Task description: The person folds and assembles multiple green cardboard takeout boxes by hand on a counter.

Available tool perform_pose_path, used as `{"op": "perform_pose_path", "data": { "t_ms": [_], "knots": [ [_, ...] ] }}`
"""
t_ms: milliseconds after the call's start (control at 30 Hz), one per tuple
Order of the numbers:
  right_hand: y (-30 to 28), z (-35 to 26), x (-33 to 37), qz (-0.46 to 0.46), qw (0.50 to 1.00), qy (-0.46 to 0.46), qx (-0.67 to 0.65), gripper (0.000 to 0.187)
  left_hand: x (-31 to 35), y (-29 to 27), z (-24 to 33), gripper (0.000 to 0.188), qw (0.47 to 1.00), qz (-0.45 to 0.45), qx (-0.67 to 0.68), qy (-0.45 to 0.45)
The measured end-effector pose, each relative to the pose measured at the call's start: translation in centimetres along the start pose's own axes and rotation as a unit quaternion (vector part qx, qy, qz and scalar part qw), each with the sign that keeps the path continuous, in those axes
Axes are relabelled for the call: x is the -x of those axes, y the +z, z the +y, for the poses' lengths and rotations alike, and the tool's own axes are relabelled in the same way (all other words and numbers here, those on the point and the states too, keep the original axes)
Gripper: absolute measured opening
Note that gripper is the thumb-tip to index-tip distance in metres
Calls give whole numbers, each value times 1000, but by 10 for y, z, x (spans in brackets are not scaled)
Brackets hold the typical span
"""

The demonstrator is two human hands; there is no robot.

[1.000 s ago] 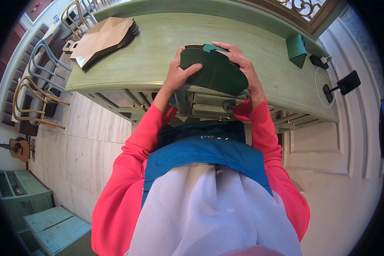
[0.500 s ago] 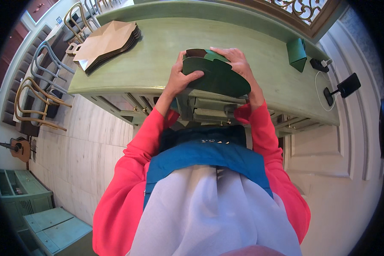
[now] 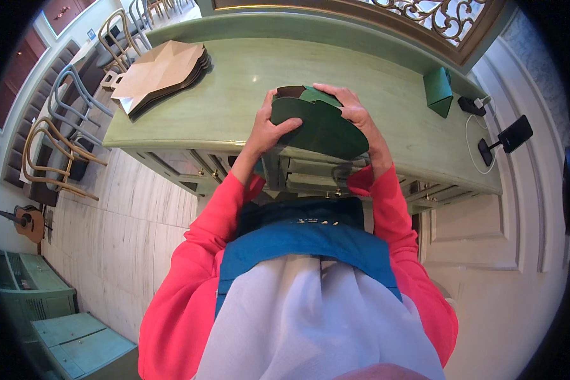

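Observation:
Above the front edge of the green counter (image 3: 234, 76), I hold up a dark green card piece (image 3: 316, 130) with a curved lower edge. It looks like a folded card box, and a brown patch and lighter green show along its top. My left hand (image 3: 269, 126) is closed on its left side, the thumb lying across the front face. On the right side, my right hand (image 3: 360, 117) grips the upper edge with its fingers over the top. The far side of the card is hidden from me.
A stack of flat brown paper bags (image 3: 164, 69) lies at the counter's left end. To the right stand a green folded card stand (image 3: 437, 92), a black box with a white cable (image 3: 472, 106) and a black device on a stand (image 3: 515, 133). Drawers with knobs (image 3: 316, 180) sit below.
The view has shifted slightly, so the counter sits a little lower in it. Both hands keep their grip on the green card, which is tilted a little differently.

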State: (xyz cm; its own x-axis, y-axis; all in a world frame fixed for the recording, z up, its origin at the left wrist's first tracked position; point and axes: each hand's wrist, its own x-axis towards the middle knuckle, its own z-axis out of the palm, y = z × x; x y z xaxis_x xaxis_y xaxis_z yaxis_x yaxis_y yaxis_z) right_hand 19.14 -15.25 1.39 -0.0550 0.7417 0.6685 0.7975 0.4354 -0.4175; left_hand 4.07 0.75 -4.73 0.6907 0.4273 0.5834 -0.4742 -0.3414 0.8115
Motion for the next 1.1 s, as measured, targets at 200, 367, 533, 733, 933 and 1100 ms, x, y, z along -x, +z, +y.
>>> {"op": "perform_pose_path", "data": {
  "t_ms": [200,367,533,733,933,1100],
  "knots": [
    [6,-2,1,36,997,54,-41,29,0,1,0,44,999,-1,-3,-42],
    [-1,-6,-1,2,999,16,-28,29,0,-2,-2,39,999,-8,-41,-10],
    [-4,-7,-3,-14,1000,-7,16,27,1,-1,-2,35,1000,-1,9,-21],
    [-2,-6,-2,-13,999,-5,31,24,1,-4,-8,34,1000,-14,-1,-14],
    [-1,-7,-1,-3,999,40,-27,24,1,2,-1,37,999,7,-33,-18],
    [-4,0,-1,12,999,39,-32,24,-1,8,18,47,996,44,-69,-18]
  ]
}}
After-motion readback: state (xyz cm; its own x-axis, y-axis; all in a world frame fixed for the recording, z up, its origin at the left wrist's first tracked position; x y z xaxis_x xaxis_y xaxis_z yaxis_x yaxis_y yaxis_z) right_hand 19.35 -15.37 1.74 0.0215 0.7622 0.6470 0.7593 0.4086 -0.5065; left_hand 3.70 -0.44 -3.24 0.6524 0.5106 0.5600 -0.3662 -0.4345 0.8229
